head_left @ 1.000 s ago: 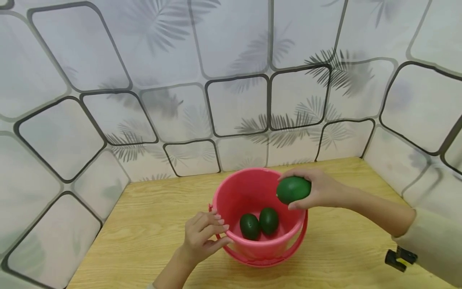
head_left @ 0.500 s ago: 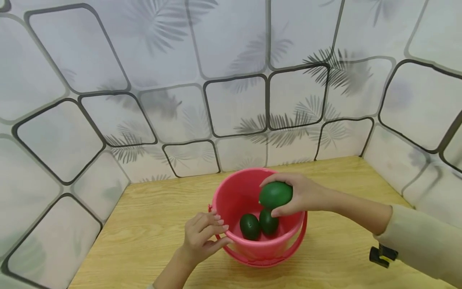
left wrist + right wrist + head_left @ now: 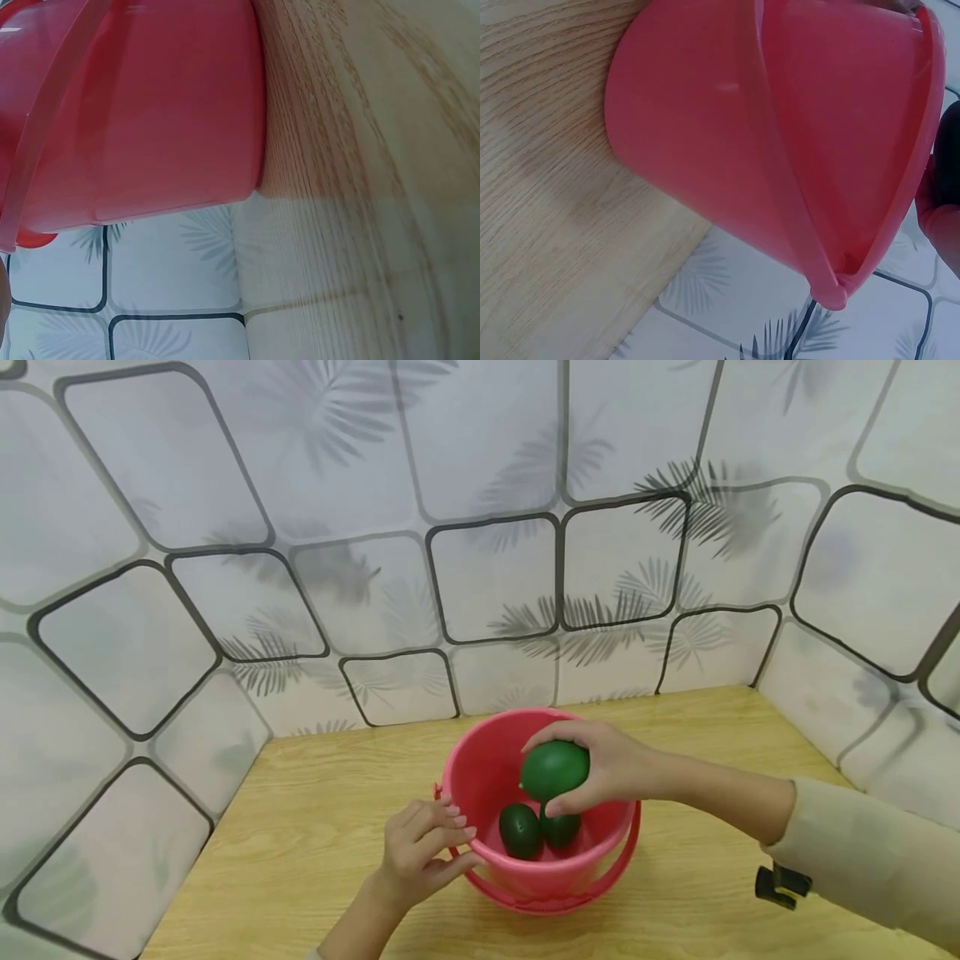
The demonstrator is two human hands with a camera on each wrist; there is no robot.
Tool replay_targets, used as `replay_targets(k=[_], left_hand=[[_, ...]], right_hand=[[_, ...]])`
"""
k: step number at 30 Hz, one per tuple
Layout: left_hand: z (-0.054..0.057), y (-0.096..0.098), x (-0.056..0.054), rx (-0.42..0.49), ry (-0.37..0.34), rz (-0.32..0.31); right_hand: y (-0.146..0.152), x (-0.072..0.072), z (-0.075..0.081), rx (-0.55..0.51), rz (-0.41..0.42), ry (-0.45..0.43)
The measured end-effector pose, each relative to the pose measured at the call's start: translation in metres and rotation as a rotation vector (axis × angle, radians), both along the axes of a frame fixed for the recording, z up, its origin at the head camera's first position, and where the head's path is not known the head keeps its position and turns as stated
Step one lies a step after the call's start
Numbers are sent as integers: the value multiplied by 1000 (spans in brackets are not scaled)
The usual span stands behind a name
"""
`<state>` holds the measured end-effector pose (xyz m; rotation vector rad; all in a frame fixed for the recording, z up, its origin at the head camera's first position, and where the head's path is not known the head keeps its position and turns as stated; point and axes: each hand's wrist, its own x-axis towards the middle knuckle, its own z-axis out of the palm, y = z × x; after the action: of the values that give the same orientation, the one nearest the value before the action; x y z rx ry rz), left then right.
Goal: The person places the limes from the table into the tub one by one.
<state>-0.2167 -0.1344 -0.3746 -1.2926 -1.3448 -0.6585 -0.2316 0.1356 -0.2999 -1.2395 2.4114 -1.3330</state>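
Observation:
In the head view, a pink bucket stands upright on the wooden table. Two dark green avocados lie inside it, a left one and a right one, partly covered by the thumb and fruit above. My right hand grips a brighter green avocado over the bucket's opening, fingers above and thumb below. My left hand holds the bucket's left rim. The left wrist view shows the bucket's side; in the right wrist view, the held avocado appears at the edge.
The bucket's handle hangs down around its front. Behind the table rises a patterned wall, with side panels at left and right. A small black clip-like device hangs under the right sleeve.
My right hand has carried the green avocado leftward from the bucket's right rim to over its middle, and slightly lower. My left hand stays on the rim; the two avocados inside have not moved.

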Motion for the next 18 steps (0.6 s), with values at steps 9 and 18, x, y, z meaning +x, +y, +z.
replay_targets(k=[9, 18], left_hand=[[0, 0, 1, -2, -9, 3], [2, 1, 0, 4, 4, -7]], right_hand=[[-4, -3, 1, 12, 20, -39], [4, -2, 5, -25, 6, -36]])
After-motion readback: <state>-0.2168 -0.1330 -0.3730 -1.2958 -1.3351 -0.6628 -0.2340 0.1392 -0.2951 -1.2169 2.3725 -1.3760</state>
